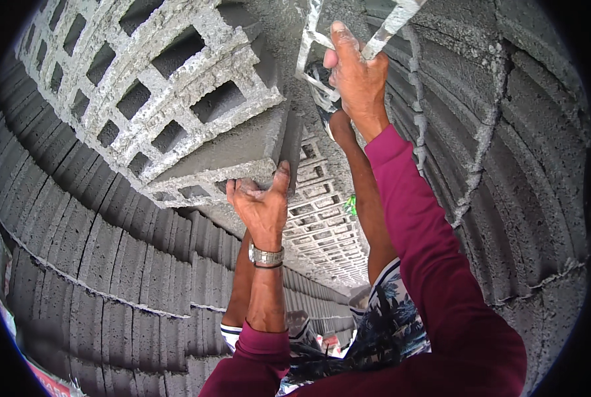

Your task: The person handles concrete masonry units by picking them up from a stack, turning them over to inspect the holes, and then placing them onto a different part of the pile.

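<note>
Left grip [262,206] is curled onto concrete block [232,161], right grip [363,83] wrapped round metal frame [392,28]; block may be dropped through edge slippage.

The pale frame [393,28] runs out of view above, part of it hidden by the right hand [361,83]. The green thing [351,205] beside the right leg [369,198] is too small to identify.

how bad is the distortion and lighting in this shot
Head view: stacked blocks at left curve strongly toward the dark rim; block hollows fall into deep shadow; left hand and right hand look fairly sharp; light seems soft, without strong glare.
</note>
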{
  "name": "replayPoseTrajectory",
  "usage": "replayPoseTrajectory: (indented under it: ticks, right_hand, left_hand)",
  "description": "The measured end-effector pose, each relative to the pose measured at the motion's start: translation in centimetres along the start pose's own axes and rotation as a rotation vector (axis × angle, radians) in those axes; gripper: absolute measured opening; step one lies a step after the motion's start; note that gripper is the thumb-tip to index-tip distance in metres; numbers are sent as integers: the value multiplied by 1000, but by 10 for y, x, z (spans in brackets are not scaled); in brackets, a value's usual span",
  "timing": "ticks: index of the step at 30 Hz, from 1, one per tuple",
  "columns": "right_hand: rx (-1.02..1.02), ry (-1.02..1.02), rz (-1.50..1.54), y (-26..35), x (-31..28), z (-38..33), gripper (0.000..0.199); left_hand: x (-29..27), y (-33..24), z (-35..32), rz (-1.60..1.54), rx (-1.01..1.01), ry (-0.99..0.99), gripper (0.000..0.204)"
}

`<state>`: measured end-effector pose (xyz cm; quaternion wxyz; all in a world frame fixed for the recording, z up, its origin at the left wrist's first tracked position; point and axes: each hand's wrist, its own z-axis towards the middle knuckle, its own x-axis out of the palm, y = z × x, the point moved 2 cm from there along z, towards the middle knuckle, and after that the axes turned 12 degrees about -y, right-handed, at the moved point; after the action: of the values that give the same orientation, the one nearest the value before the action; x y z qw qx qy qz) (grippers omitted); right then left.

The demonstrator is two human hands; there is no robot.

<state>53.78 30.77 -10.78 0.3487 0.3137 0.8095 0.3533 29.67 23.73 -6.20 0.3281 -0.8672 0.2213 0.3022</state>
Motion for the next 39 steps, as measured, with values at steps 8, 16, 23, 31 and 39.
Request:
replayPoseTrajectory:
  ticks: [8,16,23,31,39]
  right_hand:
    - [-91,30,-353,-110,14,-3,52]
    - [-33,56,65,-20,-4,0,45]
    - [3,106,-184,-85,14,-12,49]
    - [97,-31,-158,-96,17,-5,54]
    - [46,-45,-192,-36,-17,21,39]
  left_hand:
    - [0,-12,-12,77,136,2,55]
    - [-12,-2,-7,69,176,-31,57]
    - [-6,-7,-16,132,254,-12,57]
    - [10,-8,-13,302,410,-79,58]
    - [25,-7,-6,360,318,-84,54]
